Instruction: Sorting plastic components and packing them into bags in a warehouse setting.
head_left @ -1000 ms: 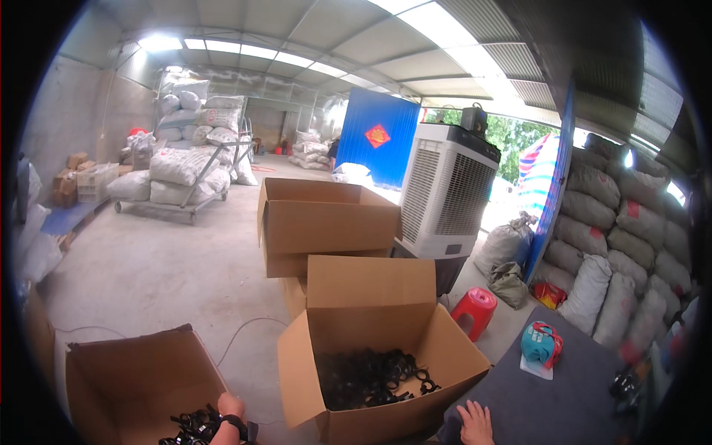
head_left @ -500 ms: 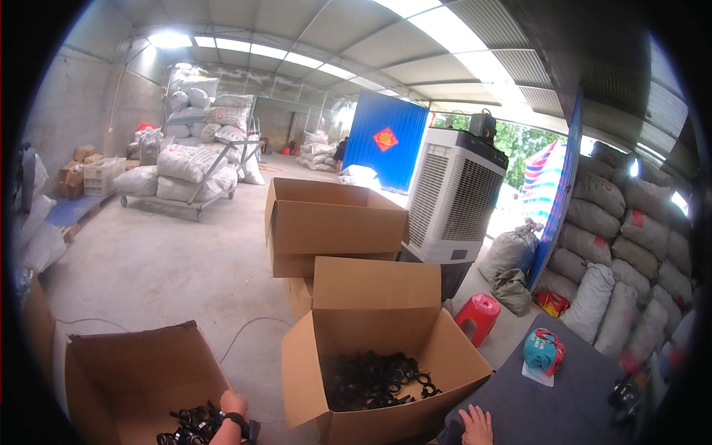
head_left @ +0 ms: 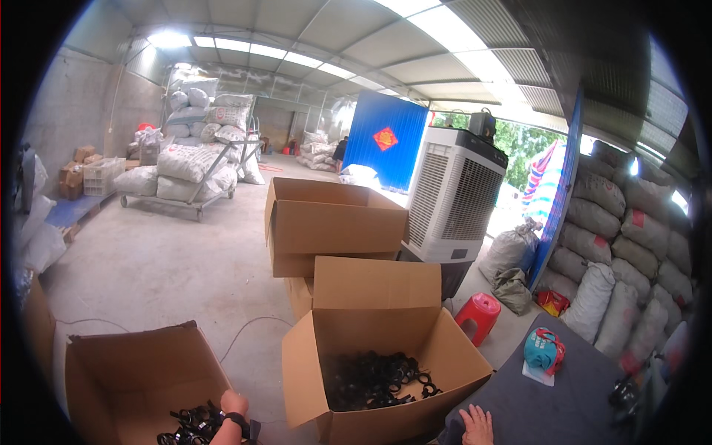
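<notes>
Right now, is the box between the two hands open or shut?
Open. The box has its back flap standing up, its left flap splayed outward, and black ring-like pieces showing inside.

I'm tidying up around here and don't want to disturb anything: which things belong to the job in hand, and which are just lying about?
Apparently in the job:
left hand, at the left carton's rim
left carton
front carton
black ring-shaped parts in both cartons

Apparently just lying about:
red stool
teal-and-red bundle
air cooler
</notes>
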A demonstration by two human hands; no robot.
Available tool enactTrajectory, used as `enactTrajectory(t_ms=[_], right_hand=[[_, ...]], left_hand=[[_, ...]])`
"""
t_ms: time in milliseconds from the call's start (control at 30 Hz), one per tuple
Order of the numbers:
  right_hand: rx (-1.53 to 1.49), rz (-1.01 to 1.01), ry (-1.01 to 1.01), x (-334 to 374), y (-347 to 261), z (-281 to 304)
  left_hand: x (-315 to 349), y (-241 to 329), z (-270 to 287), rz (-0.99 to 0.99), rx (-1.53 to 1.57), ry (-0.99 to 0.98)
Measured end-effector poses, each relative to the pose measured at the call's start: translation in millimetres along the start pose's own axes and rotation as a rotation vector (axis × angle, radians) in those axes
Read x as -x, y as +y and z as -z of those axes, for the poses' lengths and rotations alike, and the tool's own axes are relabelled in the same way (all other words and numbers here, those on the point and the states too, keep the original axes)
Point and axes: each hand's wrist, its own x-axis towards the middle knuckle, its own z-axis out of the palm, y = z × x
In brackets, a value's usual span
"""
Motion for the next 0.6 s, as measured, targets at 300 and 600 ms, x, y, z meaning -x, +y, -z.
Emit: enactTrajectory(t_ms=[300, 600], right_hand=[[-0.016, -0.006, -0.020, -2, -3, 5], [-0.014, -0.013, -0.025, -1, 0, 0]], left_hand=[[-3, -4, -4, -0.001, -0.032, 0.012], [2, 1, 5, -0.018, -0.011, -0.006]])
